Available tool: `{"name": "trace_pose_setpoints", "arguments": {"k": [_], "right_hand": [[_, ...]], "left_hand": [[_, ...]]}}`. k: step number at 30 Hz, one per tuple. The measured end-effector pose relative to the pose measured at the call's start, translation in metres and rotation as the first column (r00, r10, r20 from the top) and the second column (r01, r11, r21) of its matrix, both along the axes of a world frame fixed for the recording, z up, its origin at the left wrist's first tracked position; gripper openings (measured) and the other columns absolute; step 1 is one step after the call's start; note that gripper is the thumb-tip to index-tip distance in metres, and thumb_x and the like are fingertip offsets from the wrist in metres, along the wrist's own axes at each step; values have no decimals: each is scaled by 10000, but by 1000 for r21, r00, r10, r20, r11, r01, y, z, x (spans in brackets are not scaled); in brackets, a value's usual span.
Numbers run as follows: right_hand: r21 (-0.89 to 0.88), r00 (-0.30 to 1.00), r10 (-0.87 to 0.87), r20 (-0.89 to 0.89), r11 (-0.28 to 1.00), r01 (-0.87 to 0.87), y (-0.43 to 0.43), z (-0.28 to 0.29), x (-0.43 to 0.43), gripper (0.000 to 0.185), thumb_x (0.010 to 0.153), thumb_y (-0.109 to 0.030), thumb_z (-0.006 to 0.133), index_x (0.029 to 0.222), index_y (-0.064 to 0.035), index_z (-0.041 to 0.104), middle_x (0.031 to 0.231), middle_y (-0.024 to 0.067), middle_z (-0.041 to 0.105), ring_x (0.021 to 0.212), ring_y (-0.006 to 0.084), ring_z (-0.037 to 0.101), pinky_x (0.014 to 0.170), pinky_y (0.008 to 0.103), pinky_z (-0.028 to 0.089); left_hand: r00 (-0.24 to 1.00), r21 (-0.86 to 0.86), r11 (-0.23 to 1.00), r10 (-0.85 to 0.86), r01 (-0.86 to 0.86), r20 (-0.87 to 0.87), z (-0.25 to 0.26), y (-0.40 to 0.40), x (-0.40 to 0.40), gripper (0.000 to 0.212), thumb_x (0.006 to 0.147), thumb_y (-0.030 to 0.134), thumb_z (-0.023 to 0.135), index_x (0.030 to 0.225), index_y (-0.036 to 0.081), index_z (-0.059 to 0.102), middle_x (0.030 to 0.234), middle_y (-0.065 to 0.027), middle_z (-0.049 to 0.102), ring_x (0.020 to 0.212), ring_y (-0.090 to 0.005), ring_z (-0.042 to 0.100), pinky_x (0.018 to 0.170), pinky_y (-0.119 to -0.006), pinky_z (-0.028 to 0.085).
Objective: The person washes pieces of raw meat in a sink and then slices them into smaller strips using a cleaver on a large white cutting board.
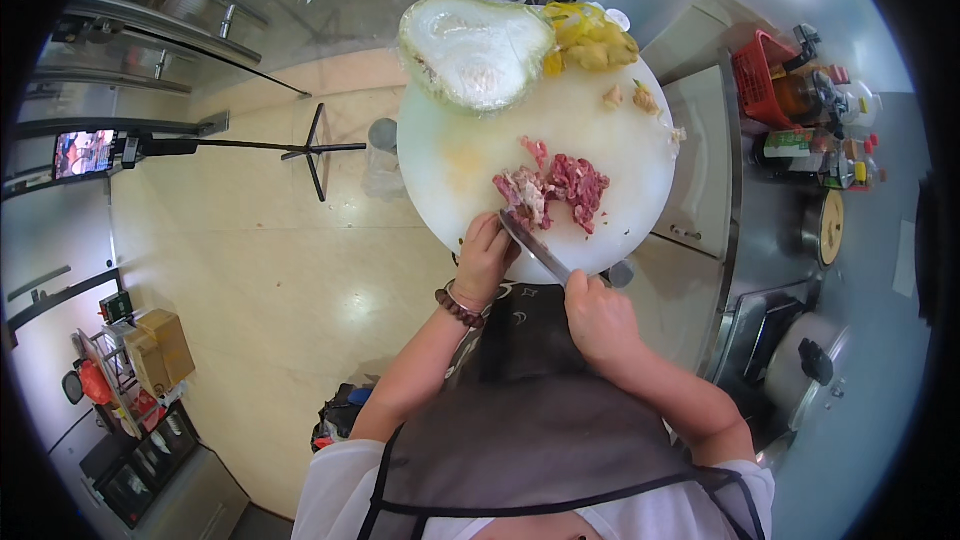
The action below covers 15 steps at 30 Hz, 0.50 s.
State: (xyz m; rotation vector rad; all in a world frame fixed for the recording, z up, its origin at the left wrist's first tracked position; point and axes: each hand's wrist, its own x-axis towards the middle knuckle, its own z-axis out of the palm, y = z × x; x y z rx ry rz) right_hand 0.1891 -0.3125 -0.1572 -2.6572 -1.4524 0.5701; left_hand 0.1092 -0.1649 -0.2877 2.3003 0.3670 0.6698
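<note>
My right hand (602, 315) is closed around the handle of a kitchen knife (541, 249). The blade points up and left, its tip beside the fingertips of my left hand (484, 251). That hand has curled fingers at the lower left edge of the cut raw meat (577, 187); whether it grips a piece cannot be told. The meat lies in a loose heap on a round white cutting board (465, 195). Behind it on the board are a plastic-wrapped cut winter melon (480, 52), ginger root (600, 50) in yellow netting and small ginger pieces (613, 96).
A phone (84, 154) on a tripod (315, 148) stands at the left. To the right, a counter (765, 240) holds a red basket (761, 82), bottles, a lidded pot (830, 229) and a pressure cooker (802, 367). Cardboard boxes (169, 349) are at the lower left.
</note>
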Motion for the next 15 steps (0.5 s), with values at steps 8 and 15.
{"name": "trace_pose_setpoints", "arguments": {"k": [8, 15], "right_hand": [[288, 999, 41, -36, 957, -29, 79, -67, 22, 66, 767, -29, 492, 784, 5, 437, 625, 164, 560, 535, 289, 597, 449, 372, 478], [300, 994, -3, -109, 953, 36, 57, -22, 48, 187, 851, -164, 535, 798, -8, 447, 651, 180, 568, 566, 359, 574, 497, 429, 471]], "left_hand": [[999, 1, 999, 41, -41, -19, 0, -3, -1, 359, 603, -10, 658, 952, -11, 571, 983, -145, 566, 940, -328, 526, 817, -387, 455], [981, 16, 983, 183, -184, 59, -2, -6, -6, 333, 632, -25, 673, 942, 29, 562, 1002, -104, 548, 944, -297, 527, 823, -381, 450]]}}
